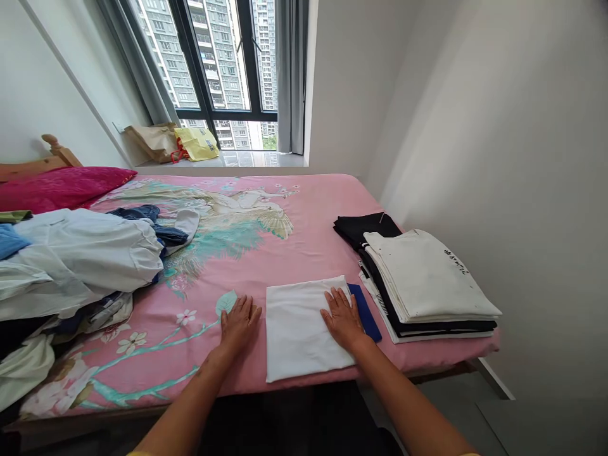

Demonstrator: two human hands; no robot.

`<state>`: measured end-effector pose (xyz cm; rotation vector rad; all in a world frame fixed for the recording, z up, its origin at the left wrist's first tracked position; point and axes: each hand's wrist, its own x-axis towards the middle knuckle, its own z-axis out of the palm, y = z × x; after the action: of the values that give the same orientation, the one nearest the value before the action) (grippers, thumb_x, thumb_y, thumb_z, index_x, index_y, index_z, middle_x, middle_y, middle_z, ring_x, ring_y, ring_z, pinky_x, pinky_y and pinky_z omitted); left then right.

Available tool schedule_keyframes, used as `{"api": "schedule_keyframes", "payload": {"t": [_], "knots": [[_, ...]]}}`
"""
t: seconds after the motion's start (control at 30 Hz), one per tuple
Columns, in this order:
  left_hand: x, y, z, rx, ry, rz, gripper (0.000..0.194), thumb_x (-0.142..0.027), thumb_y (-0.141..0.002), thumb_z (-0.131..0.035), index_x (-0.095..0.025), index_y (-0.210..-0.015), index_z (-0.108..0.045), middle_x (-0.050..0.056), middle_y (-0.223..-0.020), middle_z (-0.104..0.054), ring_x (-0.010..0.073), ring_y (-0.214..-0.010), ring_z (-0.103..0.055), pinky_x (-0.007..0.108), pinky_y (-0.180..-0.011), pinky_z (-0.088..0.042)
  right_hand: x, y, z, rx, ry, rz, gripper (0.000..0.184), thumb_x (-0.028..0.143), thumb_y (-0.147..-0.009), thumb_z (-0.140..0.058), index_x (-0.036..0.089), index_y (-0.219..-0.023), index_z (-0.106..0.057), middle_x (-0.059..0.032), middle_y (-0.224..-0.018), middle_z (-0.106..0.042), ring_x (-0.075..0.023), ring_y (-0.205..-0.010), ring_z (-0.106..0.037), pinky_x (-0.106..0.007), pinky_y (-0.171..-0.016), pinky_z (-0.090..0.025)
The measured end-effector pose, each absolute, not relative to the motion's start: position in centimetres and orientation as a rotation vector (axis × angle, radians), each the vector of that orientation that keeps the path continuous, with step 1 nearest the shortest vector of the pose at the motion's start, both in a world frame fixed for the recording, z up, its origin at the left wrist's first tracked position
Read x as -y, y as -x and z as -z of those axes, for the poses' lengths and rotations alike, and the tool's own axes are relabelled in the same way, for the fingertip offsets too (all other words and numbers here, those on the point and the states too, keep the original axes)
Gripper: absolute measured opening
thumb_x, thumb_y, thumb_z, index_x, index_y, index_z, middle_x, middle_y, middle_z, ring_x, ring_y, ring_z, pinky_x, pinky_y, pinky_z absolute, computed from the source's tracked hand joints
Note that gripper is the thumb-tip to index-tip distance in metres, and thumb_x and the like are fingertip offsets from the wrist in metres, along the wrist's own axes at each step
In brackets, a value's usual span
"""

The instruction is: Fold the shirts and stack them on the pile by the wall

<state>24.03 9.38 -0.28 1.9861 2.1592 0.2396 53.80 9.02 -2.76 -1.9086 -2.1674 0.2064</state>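
A white garment, folded into a flat rectangle, lies near the front edge of the bed. My right hand rests flat on its right part, fingers spread. Just left of the garment, my left hand lies flat on the pink bedsheet, apart from the cloth. A folded dark blue piece of cloth shows beside the garment's right edge, next to my right hand. Further right sits a stack of folded clothes, white and black, with dark lettering on the top white one.
A loose heap of clothes, with white, blue and dark pieces, covers the bed's left side. Behind it lies a crimson pillow. A brown paper bag and a yellow bag stand on the windowsill. A wall borders the bed's right side.
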Motion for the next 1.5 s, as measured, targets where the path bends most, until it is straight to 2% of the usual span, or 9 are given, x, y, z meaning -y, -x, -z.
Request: {"api": "schedule_keyframes", "payload": {"t": [0.17, 0.47, 0.67, 0.83, 1.0, 1.13, 1.3, 1.4, 1.5], "knots": [[-1.6, -26.8, 1.6, -2.162, -2.051, -0.354, 0.063, -0.053, -0.082, -0.046, -0.019, -0.136, -0.043, 0.009, -0.146, -0.038, 0.0246, -0.135, -0.030, 0.045, -0.112, -0.018, -8.6, -53.4, 2.9, 2.162, 1.911, -0.113, 0.054, 0.044, -0.094, -0.029, 0.018, -0.141, -0.036, -0.0081, -0.150, -0.027, -0.0230, -0.140, -0.013, -0.051, -0.111, 0.006], [2.7, -27.9, 3.2, -2.226, -2.032, -0.532, 0.046, -0.033, -0.090, -0.037, -0.017, -0.132, -0.047, 0.011, -0.141, -0.045, 0.0235, -0.132, -0.034, 0.048, -0.111, -0.016, -7.8, -53.6, 2.1, 2.181, 2.019, -0.142, 0.053, 0.044, -0.093, -0.031, 0.019, -0.140, -0.036, -0.0076, -0.150, -0.028, -0.0252, -0.139, -0.016, -0.059, -0.109, 0.002], [3.3, -28.8, 0.0, -2.285, -1.899, -0.470, 0.043, -0.051, -0.074, -0.058, -0.018, -0.101, -0.063, 0.010, -0.107, -0.061, 0.0271, -0.107, -0.051, 0.043, -0.096, -0.031, -9.7, -50.5, 0.0, 2.239, 1.828, -0.241, 0.048, 0.024, -0.088, -0.035, 0.021, -0.136, -0.040, -0.0048, -0.146, -0.035, -0.0204, -0.139, -0.017, -0.054, -0.111, -0.002], [2.6, -29.8, -1.7, -2.285, -1.763, -0.337, 0.037, -0.052, -0.068, -0.060, -0.017, -0.081, -0.064, 0.008, -0.092, -0.061, 0.0270, -0.098, -0.052, 0.043, -0.089, -0.030, -14.6, -46.6, -2.1, 2.463, 1.729, -0.631, 0.065, 0.012, -0.080, -0.035, 0.024, -0.143, -0.025, -0.0009, -0.151, -0.024, -0.0188, -0.141, -0.008, -0.047, -0.113, -0.006], [1.9, -29.5, -1.7, -2.167, -1.678, -0.311, 0.028, -0.042, -0.069, -0.056, -0.017, -0.079, -0.063, 0.008, -0.089, -0.062, 0.0274, -0.095, -0.053, 0.041, -0.085, -0.031, -20.0, -44.3, -3.2, 2.619, 1.765, -0.881, 0.071, 0.013, -0.062, -0.052, 0.029, -0.131, -0.042, -0.0038, -0.133, -0.048, -0.0228, -0.123, -0.041, -0.042, -0.101, -0.032], [1.7, -30.0, -0.6, -1.955, -1.476, -0.570, 0.008, -0.025, -0.068, -0.048, -0.019, -0.070, -0.053, 0.001, -0.071, -0.057, 0.0180, -0.074, -0.053, 0.030, -0.069, -0.034, -22.3, -43.6, -4.0, 2.684, 1.842, -1.096, 0.060, 0.017, -0.051, -0.060, 0.026, -0.110, -0.058, -0.0045, -0.107, -0.063, -0.0266, -0.099, -0.056, -0.038, -0.079, -0.045], [1.0, -30.4, 0.9, -1.564, -0.848, -0.966, 0.015, -0.025, -0.057, -0.054, -0.020, -0.071, -0.051, -0.003, -0.062, -0.053, 0.0145, -0.063, -0.050, 0.025, -0.060, -0.037, -22.6, -44.3, -5.7, 2.670, 1.721, -1.356, 0.032, 0.018, -0.049, -0.062, 0.019, -0.081, -0.067, -0.0017, -0.082, -0.067, -0.0218, -0.074, -0.062, -0.028, -0.062, -0.047], [-0.8, -29.4, -1.3, -1.333, -0.742, -0.996, 0.028, -0.030, -0.053, -0.061, -0.017, -0.078, -0.061, 0.000, -0.066, -0.061, 0.0157, -0.062, -0.052, 0.027, -0.060, -0.040, -23.1, -46.2, -7.9, 2.572, 1.581, -1.368, 0.029, 0.019, -0.053, -0.061, 0.019, -0.081, -0.067, 0.0007, -0.080, -0.068, -0.0189, -0.075, -0.062, -0.024, -0.061, -0.047], [-4.5, -27.5, -6.7, -1.350, -0.991, -1.108, 0.023, -0.034, -0.058, -0.063, -0.015, -0.072, -0.065, -0.001, -0.063, -0.060, 0.0146, -0.063, -0.051, 0.026, -0.061, -0.039, -24.6, -49.1, -11.7, 2.431, 1.482, -1.279, 0.030, 0.020, -0.060, -0.060, 0.018, -0.090, -0.066, 0.0012, -0.087, -0.068, -0.0169, -0.082, -0.061, -0.022, -0.068, -0.047]]}}
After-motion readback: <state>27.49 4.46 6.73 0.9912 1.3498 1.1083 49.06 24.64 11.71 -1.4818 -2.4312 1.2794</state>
